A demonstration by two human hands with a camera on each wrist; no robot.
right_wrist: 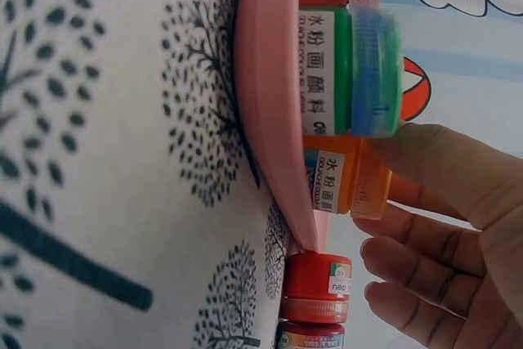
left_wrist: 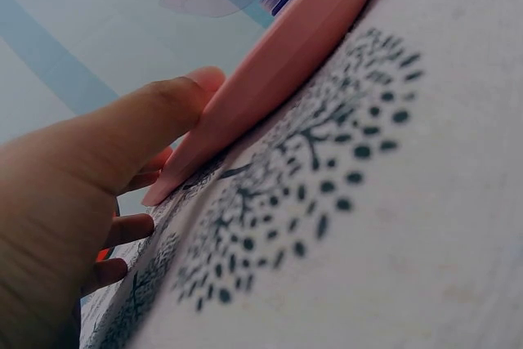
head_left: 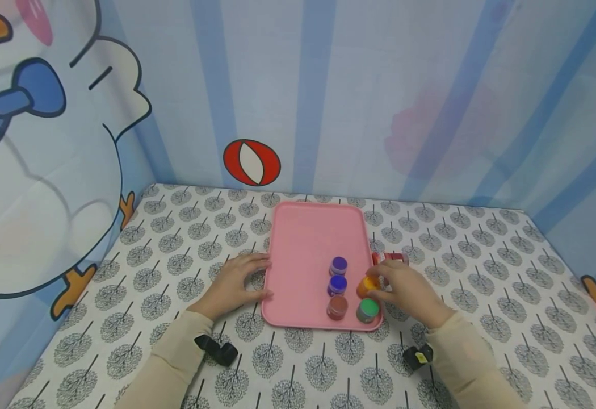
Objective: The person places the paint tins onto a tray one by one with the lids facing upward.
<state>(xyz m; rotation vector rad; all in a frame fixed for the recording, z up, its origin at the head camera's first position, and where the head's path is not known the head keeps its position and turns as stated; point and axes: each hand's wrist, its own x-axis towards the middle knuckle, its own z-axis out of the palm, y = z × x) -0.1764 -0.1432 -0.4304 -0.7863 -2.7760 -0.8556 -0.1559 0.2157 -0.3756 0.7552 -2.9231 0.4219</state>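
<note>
My right hand (head_left: 407, 289) pinches an orange gouache paint jar (right_wrist: 339, 176) between thumb and forefinger, at the right side of a pink tray (head_left: 303, 244). Just in front of it stands a green-lidded paint jar (head_left: 368, 309). To its left, a brown-red jar (head_left: 337, 307) and two jars with purple-blue lids, the nearer one (head_left: 337, 285) and the farther one (head_left: 338, 266), form a column. Against the tray's left rim rest the thumb and fingertips of my left hand (head_left: 234, 284), its fingers loosely extended. The left wrist view shows that thumb on the rim.
Outside the tray's right edge, red paint jars (right_wrist: 317, 277) are on the patterned tablecloth (head_left: 170, 284), partly behind my right hand in the head view. A striped cartoon backdrop (head_left: 349, 102) rises behind the table. A small dark device (head_left: 216, 349) is at my left wrist.
</note>
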